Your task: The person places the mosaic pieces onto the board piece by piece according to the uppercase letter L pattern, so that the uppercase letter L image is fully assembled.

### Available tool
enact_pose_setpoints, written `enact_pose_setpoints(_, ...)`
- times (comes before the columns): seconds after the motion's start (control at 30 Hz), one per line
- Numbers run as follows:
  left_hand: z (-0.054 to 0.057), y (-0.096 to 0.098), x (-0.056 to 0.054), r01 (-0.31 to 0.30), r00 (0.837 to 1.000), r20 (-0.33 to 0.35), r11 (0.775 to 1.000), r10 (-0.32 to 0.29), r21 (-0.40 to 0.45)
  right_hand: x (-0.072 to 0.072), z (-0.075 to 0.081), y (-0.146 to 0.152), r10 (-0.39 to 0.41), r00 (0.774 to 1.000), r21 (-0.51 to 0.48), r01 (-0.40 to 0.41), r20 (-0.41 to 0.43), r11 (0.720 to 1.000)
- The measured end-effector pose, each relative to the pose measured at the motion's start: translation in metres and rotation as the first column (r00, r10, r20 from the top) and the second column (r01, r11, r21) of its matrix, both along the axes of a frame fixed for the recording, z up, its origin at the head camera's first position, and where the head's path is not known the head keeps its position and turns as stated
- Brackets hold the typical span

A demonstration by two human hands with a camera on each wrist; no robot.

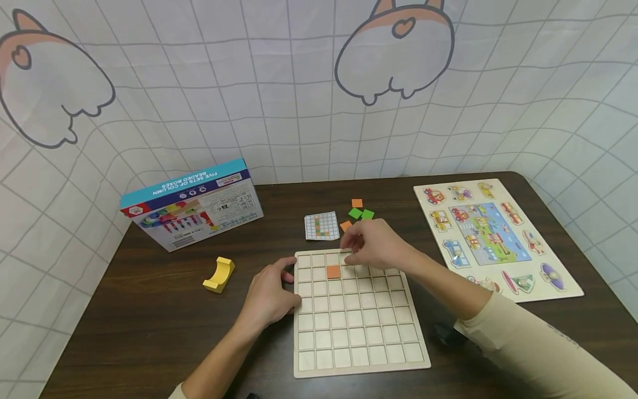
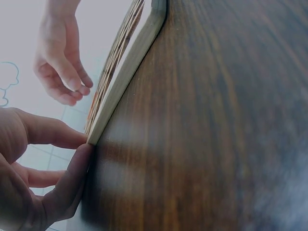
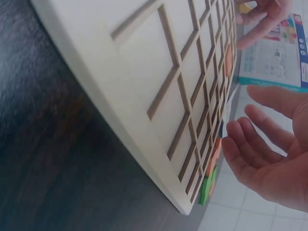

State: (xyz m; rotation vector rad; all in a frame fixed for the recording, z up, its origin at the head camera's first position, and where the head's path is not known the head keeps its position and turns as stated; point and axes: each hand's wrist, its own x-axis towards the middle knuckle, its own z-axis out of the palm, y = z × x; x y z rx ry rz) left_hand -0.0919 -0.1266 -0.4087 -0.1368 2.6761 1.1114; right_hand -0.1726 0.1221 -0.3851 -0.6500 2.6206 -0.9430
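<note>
Board (image 1: 354, 318), well in from the far edge of the worktop (image 1: 149, 332), looks light, stiff, best held by its rims; left hand (image 1: 270, 293) touches it, fingers spread; right hand (image 1: 376, 244) seems empty, loosely curved.

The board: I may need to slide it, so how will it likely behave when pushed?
The board looks stiff, being thick and straight-edged. Lying flat on the table, it would probably slide rather than tip. The orange tile, boxed in by ridges, should travel along.
</note>
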Motion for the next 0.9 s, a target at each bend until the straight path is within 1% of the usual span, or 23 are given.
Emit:
enact_pose_setpoints(0.23,-0.001,0.0,0.0,0.001,1.0,-0.001,1.0,-0.001,0.0,-0.006,0.002,0.009,-0.033,0.999,-0.005,0.033,-0.002,0.999)
enact_pose_setpoints(0.37,-0.001,0.0,0.0,-0.001,1.0,0.002,1.0,0.001,0.01,-0.012,0.002,0.015,-0.061,0.998,-0.008,0.062,0.014,0.998)
enact_pose_setpoints(0.5,-0.001,0.0,-0.001,-0.005,1.0,0.003,1.0,0.005,0.013,-0.017,0.002,0.022,-0.071,0.997,-0.025,0.071,0.028,0.997)
enact_pose_setpoints(0.6,-0.001,0.0,0.0,-0.006,1.0,0.001,1.0,0.006,0.013,-0.02,0.001,0.027,-0.07,0.997,-0.056,0.072,0.041,0.996)
enact_pose_setpoints(0.7,-0.001,0.0,0.0,-0.005,1.0,0.001,1.0,0.005,0.012,-0.024,0.0,0.033,-0.084,0.994,-0.091,0.09,0.066,0.992)
enact_pose_setpoints(0.9,-0.003,0.0,-0.002,-0.01,1.0,0.006,1.0,0.01,0.01,-0.035,-0.004,0.046,-0.131,0.981,-0.174,0.155,0.14,0.973)
